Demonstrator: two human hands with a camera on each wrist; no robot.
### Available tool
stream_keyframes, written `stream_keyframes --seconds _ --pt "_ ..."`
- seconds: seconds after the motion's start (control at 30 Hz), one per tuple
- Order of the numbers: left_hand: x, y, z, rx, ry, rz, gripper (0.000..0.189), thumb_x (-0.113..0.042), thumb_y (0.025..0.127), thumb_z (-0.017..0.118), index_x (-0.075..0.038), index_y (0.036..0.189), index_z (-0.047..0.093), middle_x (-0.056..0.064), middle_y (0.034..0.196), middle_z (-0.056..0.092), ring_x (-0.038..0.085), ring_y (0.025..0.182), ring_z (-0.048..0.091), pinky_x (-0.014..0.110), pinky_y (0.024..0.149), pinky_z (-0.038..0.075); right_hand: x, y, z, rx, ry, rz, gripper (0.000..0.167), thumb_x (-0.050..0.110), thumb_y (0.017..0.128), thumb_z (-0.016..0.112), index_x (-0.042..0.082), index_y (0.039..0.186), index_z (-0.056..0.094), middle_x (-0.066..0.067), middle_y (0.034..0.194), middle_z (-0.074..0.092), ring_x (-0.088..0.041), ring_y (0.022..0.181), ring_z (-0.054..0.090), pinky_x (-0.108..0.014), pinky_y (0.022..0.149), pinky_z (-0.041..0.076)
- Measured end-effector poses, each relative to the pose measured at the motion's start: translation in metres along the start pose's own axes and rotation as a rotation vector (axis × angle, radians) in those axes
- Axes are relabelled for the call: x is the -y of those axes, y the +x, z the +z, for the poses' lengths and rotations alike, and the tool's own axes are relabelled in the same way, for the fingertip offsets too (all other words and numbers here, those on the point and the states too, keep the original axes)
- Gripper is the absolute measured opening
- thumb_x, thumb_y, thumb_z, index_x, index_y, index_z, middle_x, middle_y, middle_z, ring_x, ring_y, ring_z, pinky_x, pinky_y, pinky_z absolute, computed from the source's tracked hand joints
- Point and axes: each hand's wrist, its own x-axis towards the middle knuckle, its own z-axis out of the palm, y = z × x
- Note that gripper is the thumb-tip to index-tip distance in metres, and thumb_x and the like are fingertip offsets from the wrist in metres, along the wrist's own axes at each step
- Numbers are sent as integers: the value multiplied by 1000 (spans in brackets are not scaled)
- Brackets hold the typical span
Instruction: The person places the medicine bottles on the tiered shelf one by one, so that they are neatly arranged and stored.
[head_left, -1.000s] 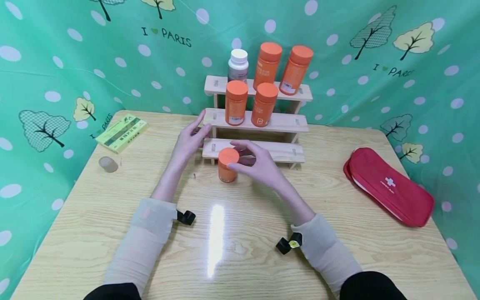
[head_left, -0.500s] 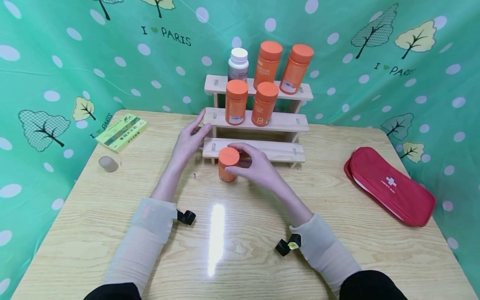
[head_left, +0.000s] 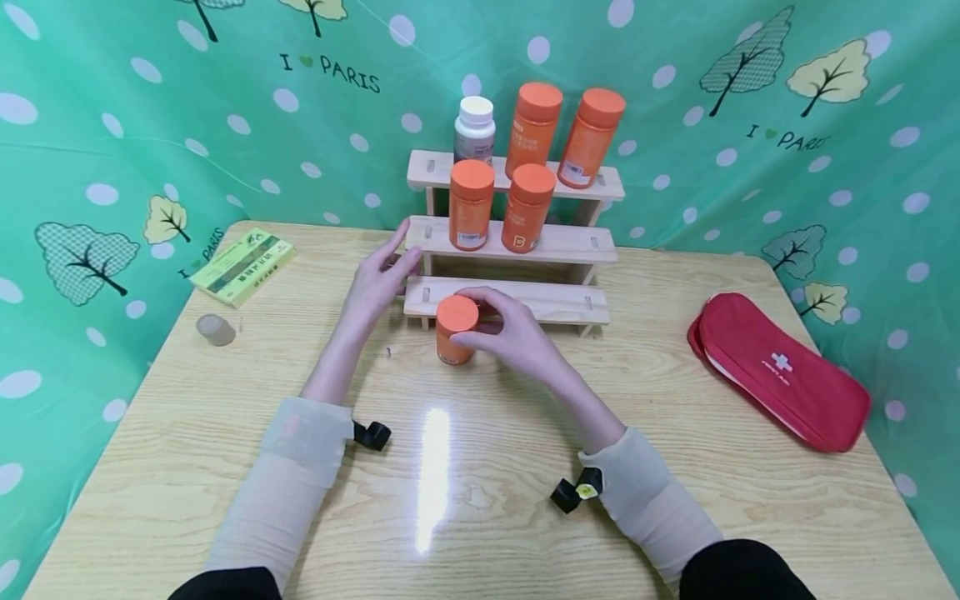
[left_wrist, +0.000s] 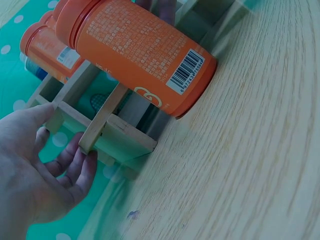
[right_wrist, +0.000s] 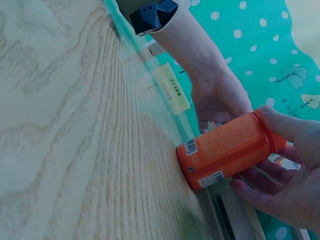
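Observation:
An orange pill bottle (head_left: 455, 337) with an orange lid stands upright on the table, just in front of the lowest step of a three-tier wooden rack (head_left: 540, 302). My right hand (head_left: 517, 333) holds this bottle from its right side; in the right wrist view the thumb lies near the lid of the bottle (right_wrist: 225, 147). At the rack's left end is my left hand (head_left: 375, 287). The left wrist view shows that hand (left_wrist: 45, 170) gripping the rack, its thumb on one board and its curled fingers at the end of a lower one.
Two orange bottles (head_left: 471, 208) stand on the middle step. The top step bears a white-capped bottle (head_left: 475, 133) and two more orange ones (head_left: 534, 129). A green-yellow box (head_left: 243, 267) and a small greyish cap-like piece (head_left: 216, 329) lie left. A red first-aid pouch (head_left: 780, 371) lies right.
My right hand has moved slightly left and closed in around the orange bottle, which has stayed in place. My left hand keeps its position at the rack.

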Motion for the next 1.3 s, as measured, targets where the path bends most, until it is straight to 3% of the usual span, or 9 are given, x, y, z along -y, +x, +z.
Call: stream_keyframes --seconds 0.3,0.57,0.93,1.3 --pt "0 0 1 -2 1 -10 60 -63 98 57 -58 152 31 12 147 57 27 125 61 33 93 59 2 -1 -5 -6 35 -11 54 15 88 82 16 138 62 -2 133 66 -18 120 64 -38 107 55" --pt "1 2 1 1 -18 1 62 -62 98 58 -56 154 32 12 143 60 25 122 62 32 91 59 6 -5 -15 -18 62 7 55 17 87 84 18 138 63 0 131 67 -18 119 64 -37 108 55" --pt "0 2 1 -1 -9 3 65 -64 98 57 -53 156 31 14 140 60 28 124 62 41 97 59 6 -13 -39 7 59 8 52 20 88 84 21 136 63 1 131 67 -19 117 64 -38 103 58" --pt "0 0 1 -2 -10 2 66 -63 98 57 -49 158 30 15 139 61 28 123 62 37 95 60 4 -22 -68 -1 21 8 51 22 88 83 18 135 63 -1 129 67 -21 115 63 -33 101 57"
